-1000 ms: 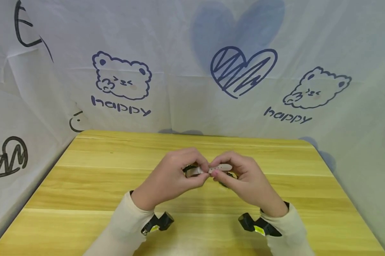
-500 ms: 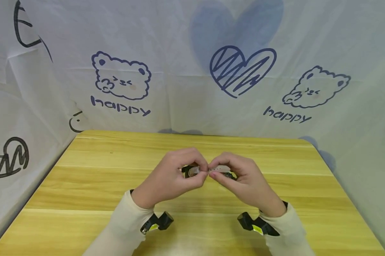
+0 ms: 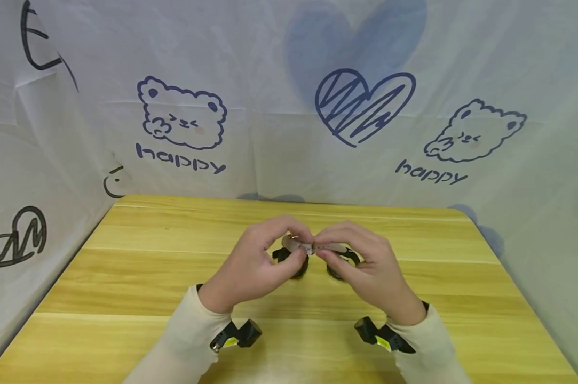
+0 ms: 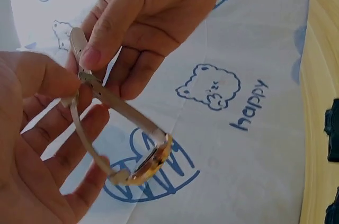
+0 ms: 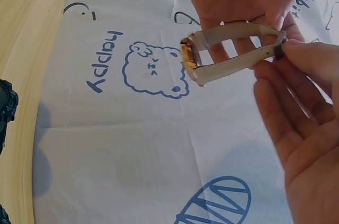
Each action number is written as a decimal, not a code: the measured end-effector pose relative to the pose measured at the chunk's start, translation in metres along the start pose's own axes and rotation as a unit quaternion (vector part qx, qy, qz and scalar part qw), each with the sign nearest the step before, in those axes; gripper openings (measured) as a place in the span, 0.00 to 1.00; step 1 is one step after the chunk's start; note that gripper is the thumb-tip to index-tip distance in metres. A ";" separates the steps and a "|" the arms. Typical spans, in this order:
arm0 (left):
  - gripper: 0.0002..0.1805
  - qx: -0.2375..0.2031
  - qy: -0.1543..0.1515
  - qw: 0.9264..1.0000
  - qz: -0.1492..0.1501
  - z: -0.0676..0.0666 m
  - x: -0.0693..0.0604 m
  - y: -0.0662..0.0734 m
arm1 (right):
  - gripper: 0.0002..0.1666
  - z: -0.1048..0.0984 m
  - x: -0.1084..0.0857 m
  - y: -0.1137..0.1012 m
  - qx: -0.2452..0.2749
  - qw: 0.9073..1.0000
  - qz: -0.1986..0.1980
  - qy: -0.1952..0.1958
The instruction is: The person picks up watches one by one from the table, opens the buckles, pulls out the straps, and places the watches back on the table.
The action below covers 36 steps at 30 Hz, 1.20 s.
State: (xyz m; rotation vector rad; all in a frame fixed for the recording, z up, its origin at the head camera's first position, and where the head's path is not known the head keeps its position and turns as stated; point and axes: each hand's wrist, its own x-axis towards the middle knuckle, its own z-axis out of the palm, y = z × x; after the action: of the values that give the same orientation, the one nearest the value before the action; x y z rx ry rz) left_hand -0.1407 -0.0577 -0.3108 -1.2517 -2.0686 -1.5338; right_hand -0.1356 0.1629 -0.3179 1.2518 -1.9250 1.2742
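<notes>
Well, on my feed I see a drawn-on white sheet (image 3: 274, 42) at the far side of the wooden table (image 3: 125, 298). Over its middle, the left hand (image 3: 255, 261) and right hand (image 3: 380, 266) partly hide two black things (image 3: 300, 268) on the wood, and both pinch a gold-cased watch (image 4: 159, 164), held up between them, by its pale strap (image 4: 125, 108).
</notes>
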 end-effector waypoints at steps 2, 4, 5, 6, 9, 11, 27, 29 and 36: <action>0.10 -0.007 0.002 1.000 -0.014 0.000 0.000 0.001 | 0.12 0.000 0.001 0.000 -0.012 1.000 -0.020 0.010; 0.10 -0.014 0.002 1.000 -0.025 0.000 0.000 0.002 | 0.13 0.001 0.003 0.001 -0.027 0.999 -0.041 0.022; 0.09 -0.018 0.001 0.999 -0.030 0.000 0.000 0.003 | 0.13 0.001 0.003 0.001 -0.036 0.998 -0.051 0.027; 0.08 -0.021 0.000 0.999 -0.034 0.000 0.000 0.003 | 0.13 0.002 0.004 0.001 -0.045 0.997 -0.058 0.031; 0.05 -0.024 0.001 0.999 -0.044 -0.001 0.000 0.004 | 0.14 0.002 0.004 0.001 -0.074 0.994 -0.073 0.029; 0.03 -0.020 0.006 0.998 -0.052 -0.001 -0.001 0.004 | 0.14 0.002 0.004 0.001 -0.090 0.993 -0.079 0.021; 0.17 -0.037 -0.012 0.998 -0.046 -0.001 -0.002 0.003 | 0.15 0.003 0.002 -0.003 -0.085 0.994 -0.054 0.038; 0.19 -0.036 -0.027 0.998 -0.040 -0.001 -0.001 0.003 | 0.15 0.003 0.002 -0.003 -0.086 0.994 -0.056 0.042; 0.17 0.039 -0.018 0.999 -0.017 -0.001 -0.001 0.004 | 0.16 0.002 0.001 -0.004 -0.082 0.994 -0.056 0.045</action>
State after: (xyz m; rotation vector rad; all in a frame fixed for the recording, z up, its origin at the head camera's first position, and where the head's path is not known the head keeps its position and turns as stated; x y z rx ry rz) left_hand -0.1376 -0.0587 -0.3086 -1.2316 -2.1607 -1.4396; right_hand -0.1324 0.1597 -0.3161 1.1808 -1.8295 1.0739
